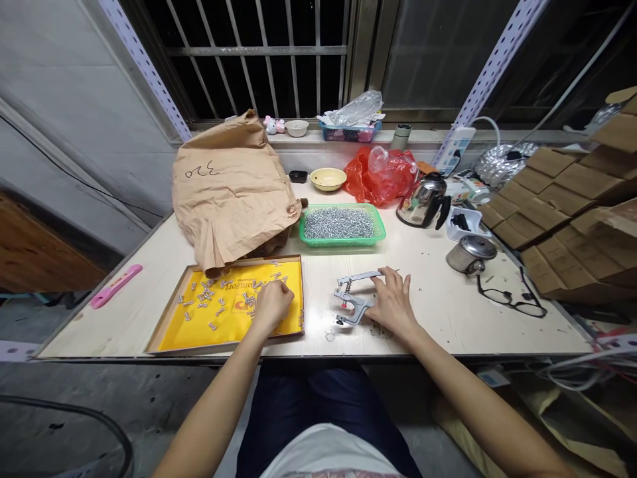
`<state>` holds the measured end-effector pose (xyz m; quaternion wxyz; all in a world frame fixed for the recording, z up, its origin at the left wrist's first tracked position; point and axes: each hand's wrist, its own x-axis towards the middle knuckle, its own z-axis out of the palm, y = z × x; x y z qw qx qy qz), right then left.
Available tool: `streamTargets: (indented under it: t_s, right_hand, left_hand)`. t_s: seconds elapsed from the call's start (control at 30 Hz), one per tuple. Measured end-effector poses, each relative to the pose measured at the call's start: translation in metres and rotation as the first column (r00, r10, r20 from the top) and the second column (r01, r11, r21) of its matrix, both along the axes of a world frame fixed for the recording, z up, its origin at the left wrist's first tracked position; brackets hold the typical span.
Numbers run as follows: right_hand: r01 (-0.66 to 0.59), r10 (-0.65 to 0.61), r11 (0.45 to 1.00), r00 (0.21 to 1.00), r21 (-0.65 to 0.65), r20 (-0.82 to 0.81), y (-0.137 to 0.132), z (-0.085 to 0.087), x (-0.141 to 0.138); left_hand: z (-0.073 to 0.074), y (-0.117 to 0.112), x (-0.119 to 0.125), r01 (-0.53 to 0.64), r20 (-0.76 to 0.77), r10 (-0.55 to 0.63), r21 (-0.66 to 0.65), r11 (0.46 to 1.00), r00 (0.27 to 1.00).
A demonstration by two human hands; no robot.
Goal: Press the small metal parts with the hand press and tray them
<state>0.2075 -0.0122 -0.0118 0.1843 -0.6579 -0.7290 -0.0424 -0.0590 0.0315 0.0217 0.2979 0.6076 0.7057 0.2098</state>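
My left hand (273, 307) is closed above the right part of a shallow cardboard tray (172, 302) with a yellow lining. What its fingers hold, if anything, is hidden. Small silvery metal pieces (204, 292) lie scattered across that lining. My right hand (393, 302) grips grey hand press pliers (354, 307) on the table, its fingers at the lever and the frame. The pliers have a spring, a red tip and a black knob at the lower end. Behind both hands stands a green plastic basket (343, 243), filled with many small metal parts (341, 222).
A large brown paper bag (229, 192) leans behind the tray. Further back are a yellow bowl (328, 178), a red plastic bag (381, 176) and a kettle (423, 199). To the right lie a lidded metal cup (470, 252), glasses (512, 299) and stacked cardboard boxes (572, 199).
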Motion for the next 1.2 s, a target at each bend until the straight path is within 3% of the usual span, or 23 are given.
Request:
streamTargets:
  t_s: [0.07, 0.17, 0.23, 0.3, 0.4, 0.57, 0.7, 0.93, 1.07, 1.2]
  right_hand:
    - [-0.002, 0.002, 1.0, 1.0, 0.022, 0.005, 0.0, 0.003, -0.001]
    - [-0.011, 0.009, 0.999, 1.0, 0.053, 0.024, 0.0, 0.008, -0.005]
    - [-0.02, 0.018, 0.998, 0.999, 0.064, 0.038, 0.001, 0.011, -0.008]
    - [-0.033, 0.03, 0.997, 0.998, 0.069, 0.053, 0.0, 0.014, -0.01]
    - [-0.052, 0.047, 0.996, 0.996, 0.067, 0.074, 0.0, 0.016, -0.01]
    - [-0.056, 0.051, 0.997, 0.996, 0.06, 0.068, -0.001, 0.015, -0.012]
    - [-0.049, 0.045, 0.997, 0.997, 0.057, 0.063, -0.003, 0.013, -0.013]
    - [0.001, -0.004, 0.998, 0.999, 0.065, 0.042, -0.004, 0.011, -0.011]
    - [-0.007, 0.004, 0.999, 0.998, 0.046, 0.058, -0.005, 0.01, -0.012]
    - [-0.016, 0.013, 0.998, 0.998, 0.055, 0.066, -0.007, 0.008, -0.014]
  left_hand:
    - [-0.001, -0.011, 0.013, 0.009, 0.299, 0.0, -0.028, 1.0, 0.954]
    - [-0.007, -0.029, 0.039, 0.119, 0.661, 0.023, -0.169, 0.978, 0.75]
    - [-0.012, -0.038, 0.054, 0.144, 0.743, 0.071, -0.221, 0.965, 0.665]
    - [-0.016, -0.042, 0.063, 0.133, 0.765, 0.098, -0.233, 0.963, 0.636]
    - [-0.015, -0.042, 0.067, 0.121, 0.748, 0.09, -0.222, 0.967, 0.657]
    - [-0.007, -0.037, 0.065, 0.175, 0.608, -0.037, -0.169, 0.97, 0.793]
    - [-0.007, -0.034, 0.066, 0.211, 0.522, -0.092, -0.174, 0.962, 0.848]
    - [-0.013, -0.035, 0.068, 0.234, 0.659, -0.019, -0.24, 0.942, 0.752]
    - [-0.015, -0.036, 0.068, 0.27, 0.564, -0.148, -0.138, 0.953, 0.812]
    - [-0.018, -0.036, 0.066, 0.329, 0.527, -0.235, -0.092, 0.94, 0.817]
